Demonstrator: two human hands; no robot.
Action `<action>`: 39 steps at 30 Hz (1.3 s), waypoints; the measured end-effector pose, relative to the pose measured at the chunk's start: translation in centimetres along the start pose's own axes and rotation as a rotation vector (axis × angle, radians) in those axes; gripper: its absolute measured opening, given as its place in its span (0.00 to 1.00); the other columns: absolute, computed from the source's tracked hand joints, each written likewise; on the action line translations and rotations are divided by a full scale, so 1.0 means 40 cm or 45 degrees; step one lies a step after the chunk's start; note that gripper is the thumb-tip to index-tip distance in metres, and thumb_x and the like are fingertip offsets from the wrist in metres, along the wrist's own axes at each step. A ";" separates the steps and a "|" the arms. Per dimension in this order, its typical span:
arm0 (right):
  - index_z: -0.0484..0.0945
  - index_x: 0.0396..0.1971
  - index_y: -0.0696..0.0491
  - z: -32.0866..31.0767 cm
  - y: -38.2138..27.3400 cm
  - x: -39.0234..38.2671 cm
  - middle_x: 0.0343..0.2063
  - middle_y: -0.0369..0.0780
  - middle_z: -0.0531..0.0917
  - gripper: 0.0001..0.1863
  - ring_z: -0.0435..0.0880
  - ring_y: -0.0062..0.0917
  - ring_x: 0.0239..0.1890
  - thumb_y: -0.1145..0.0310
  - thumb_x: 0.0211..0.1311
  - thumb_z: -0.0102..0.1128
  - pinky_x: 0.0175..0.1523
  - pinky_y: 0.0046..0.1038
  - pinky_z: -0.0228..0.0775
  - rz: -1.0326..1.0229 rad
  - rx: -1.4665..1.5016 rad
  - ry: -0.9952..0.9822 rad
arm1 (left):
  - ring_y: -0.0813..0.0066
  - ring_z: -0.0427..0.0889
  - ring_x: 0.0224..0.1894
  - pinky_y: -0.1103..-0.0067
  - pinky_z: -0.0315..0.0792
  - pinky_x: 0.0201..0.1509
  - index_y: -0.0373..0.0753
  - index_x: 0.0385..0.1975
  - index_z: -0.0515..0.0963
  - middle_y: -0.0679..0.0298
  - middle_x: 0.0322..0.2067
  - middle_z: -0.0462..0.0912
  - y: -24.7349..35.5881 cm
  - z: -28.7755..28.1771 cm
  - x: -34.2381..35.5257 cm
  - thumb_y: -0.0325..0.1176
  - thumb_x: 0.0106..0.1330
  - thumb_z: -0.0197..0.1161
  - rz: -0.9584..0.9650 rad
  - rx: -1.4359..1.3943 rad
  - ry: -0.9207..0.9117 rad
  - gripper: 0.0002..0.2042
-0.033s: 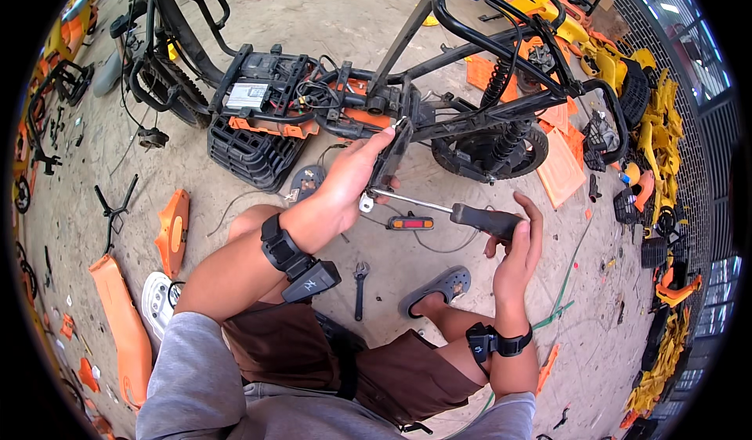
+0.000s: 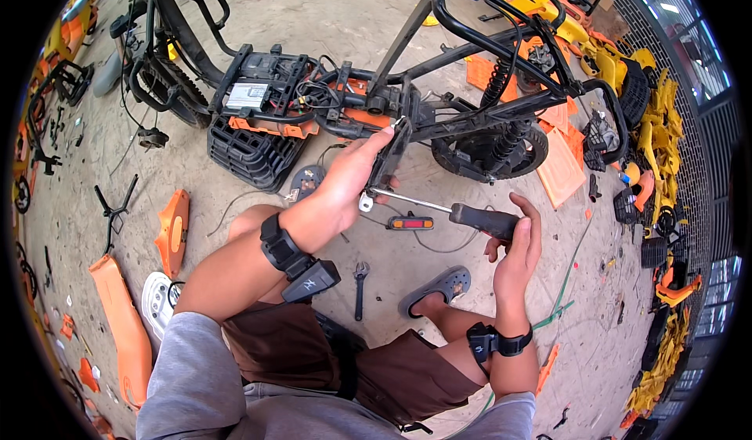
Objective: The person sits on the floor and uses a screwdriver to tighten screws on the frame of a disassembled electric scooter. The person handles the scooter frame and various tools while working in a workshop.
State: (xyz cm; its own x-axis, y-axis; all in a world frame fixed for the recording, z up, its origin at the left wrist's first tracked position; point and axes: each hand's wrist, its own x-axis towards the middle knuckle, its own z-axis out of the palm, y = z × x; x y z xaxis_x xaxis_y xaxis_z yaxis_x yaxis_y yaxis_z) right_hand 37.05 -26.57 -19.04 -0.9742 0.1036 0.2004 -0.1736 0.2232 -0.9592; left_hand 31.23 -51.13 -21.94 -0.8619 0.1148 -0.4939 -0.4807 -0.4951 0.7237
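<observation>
My left hand point(image 2: 345, 181) is closed around a narrow black part point(image 2: 392, 152), held upright beside the bare scooter frame point(image 2: 458, 119). Its thumb lies along the upper end; the other fingers are mostly hidden behind the part. A screwdriver point(image 2: 482, 219) with a dark handle and long metal shaft reaches from the right to the part's lower end, where a small white tab point(image 2: 366, 202) shows. My right hand point(image 2: 517, 256) grips the handle's end, partly with outstretched fingers. How the screwdriver's tip sits there is too small to tell.
On the floor between my feet lies an adjustable wrench point(image 2: 360, 291). A red and orange light point(image 2: 410, 223) with a cable rests below the frame. Orange panels point(image 2: 121, 326) lie at left, and yellow and orange body parts point(image 2: 658, 142) are heaped along the right wall.
</observation>
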 end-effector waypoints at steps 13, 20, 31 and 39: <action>0.65 0.59 0.59 0.005 0.003 -0.001 0.30 0.36 0.72 0.22 0.71 0.13 0.23 0.65 0.70 0.48 0.25 0.15 0.63 -0.070 0.053 0.000 | 0.79 0.79 0.24 0.83 0.70 0.18 0.42 0.44 0.73 0.65 0.32 0.78 -0.003 0.000 0.005 0.52 0.67 0.57 -0.008 -0.035 -0.010 0.19; 0.65 0.59 0.60 -0.014 0.010 -0.003 0.29 0.35 0.72 0.22 0.70 0.13 0.22 0.70 0.67 0.49 0.28 0.16 0.64 -0.072 -0.028 -0.032 | 0.80 0.79 0.25 0.83 0.70 0.18 0.41 0.45 0.73 0.65 0.32 0.78 0.004 0.006 -0.003 0.52 0.68 0.56 0.003 -0.005 -0.005 0.20; 0.61 0.62 0.60 -0.007 0.008 -0.011 0.45 0.44 0.74 0.26 0.74 0.17 0.26 0.69 0.65 0.50 0.29 0.18 0.69 -0.141 0.033 -0.003 | 0.81 0.79 0.25 0.84 0.70 0.18 0.43 0.43 0.73 0.66 0.31 0.78 0.002 0.009 -0.005 0.53 0.67 0.58 -0.012 -0.003 -0.005 0.19; 0.62 0.61 0.58 -0.002 0.001 -0.009 0.47 0.46 0.74 0.24 0.74 0.15 0.25 0.66 0.69 0.47 0.26 0.15 0.67 -0.473 -0.034 -0.040 | 0.81 0.79 0.24 0.84 0.69 0.18 0.43 0.43 0.73 0.66 0.31 0.79 0.001 0.003 -0.001 0.53 0.67 0.58 -0.004 -0.020 -0.018 0.19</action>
State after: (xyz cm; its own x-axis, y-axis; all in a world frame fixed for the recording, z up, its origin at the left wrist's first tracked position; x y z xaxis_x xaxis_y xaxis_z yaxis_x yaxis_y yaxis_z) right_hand 37.41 -26.51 -19.15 -0.8495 -0.0193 0.5272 -0.5128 0.2653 -0.8165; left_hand 31.23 -51.05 -21.82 -0.8624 0.1287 -0.4895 -0.4813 -0.5081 0.7143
